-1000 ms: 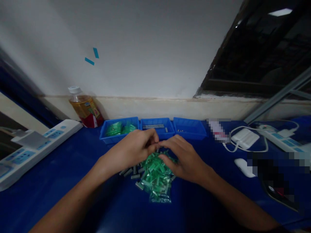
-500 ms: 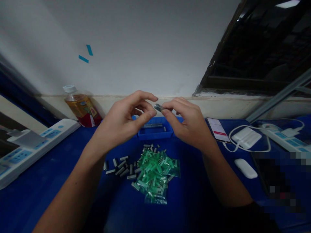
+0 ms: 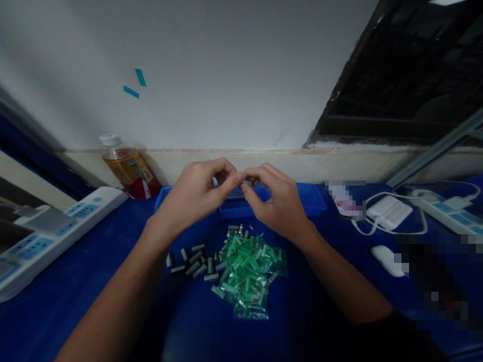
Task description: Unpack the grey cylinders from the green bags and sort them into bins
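Observation:
My left hand [image 3: 206, 188] and my right hand [image 3: 277, 198] meet above the blue table, their fingertips touching. A small grey metal piece [image 3: 247, 182] shows between my right thumb and index finger. My left thumb and forefinger pinch at its near end, which they mostly cover. Below the hands lies a heap of green plastic pieces [image 3: 245, 261], partly in clear bags [image 3: 252, 311]. Short metal bars [image 3: 194, 261] lie loose to the left of the heap, and tiny shiny metal parts [image 3: 237, 230] sit at its back edge.
Blue trays [image 3: 309, 201] stand behind my hands against the wall. On the left are a drink bottle [image 3: 130, 168] and a white power strip [image 3: 90, 203]. To the right lie a phone [image 3: 341, 201], a white charger with cable [image 3: 390, 212] and a white rounded case [image 3: 387, 259].
My left fingers, apart from the metal piece before, have closed in at its end. Both hands have lowered slightly and come together. The view has shifted a little.

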Motion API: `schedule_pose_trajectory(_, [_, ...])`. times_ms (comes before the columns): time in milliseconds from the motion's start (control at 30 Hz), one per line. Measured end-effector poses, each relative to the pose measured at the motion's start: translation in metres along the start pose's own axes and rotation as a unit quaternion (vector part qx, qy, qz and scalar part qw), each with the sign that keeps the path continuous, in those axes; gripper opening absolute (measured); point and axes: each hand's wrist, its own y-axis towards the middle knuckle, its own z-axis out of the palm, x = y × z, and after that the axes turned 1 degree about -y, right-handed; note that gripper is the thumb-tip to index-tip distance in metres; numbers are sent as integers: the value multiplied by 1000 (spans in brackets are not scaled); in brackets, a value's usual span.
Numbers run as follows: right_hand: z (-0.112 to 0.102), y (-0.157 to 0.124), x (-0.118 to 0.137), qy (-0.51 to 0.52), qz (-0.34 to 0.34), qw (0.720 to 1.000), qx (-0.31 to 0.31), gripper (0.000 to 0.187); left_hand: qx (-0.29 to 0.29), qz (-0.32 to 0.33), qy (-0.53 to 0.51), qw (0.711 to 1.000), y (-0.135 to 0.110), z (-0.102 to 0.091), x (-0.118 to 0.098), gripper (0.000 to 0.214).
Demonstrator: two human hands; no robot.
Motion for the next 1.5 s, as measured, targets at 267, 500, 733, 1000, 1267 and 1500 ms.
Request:
schedule_pose_trajectory(267, [44, -3, -63, -97, 143, 954, 245, 10, 331, -66, 150, 929, -28, 13, 32, 33])
schedule_pose_trajectory(500, [89, 11, -78, -126, 98, 904, 397, 7, 395, -172, 271, 861, -55, 40, 39, 26])
schedule_pose_trajectory(733, [74, 10, -56, -74, 99, 949, 290, 10, 394, -154, 259, 868, -52, 40, 50, 23])
schedule_pose_trajectory(1000, [16, -62, -10, 46, 59, 992, 102, 18, 276, -28, -162, 947, -31, 28, 37, 26])
schedule_pose_trajectory(1267, [-13, -10, -6, 23, -11, 999, -25, 7, 69, -10, -247, 966, 7, 15, 1, 31])
schedule_pose_trajectory(1500, [-11, 9, -16, 80, 84, 993, 0, 18, -68, 0, -203, 977, 12, 17, -1, 36])
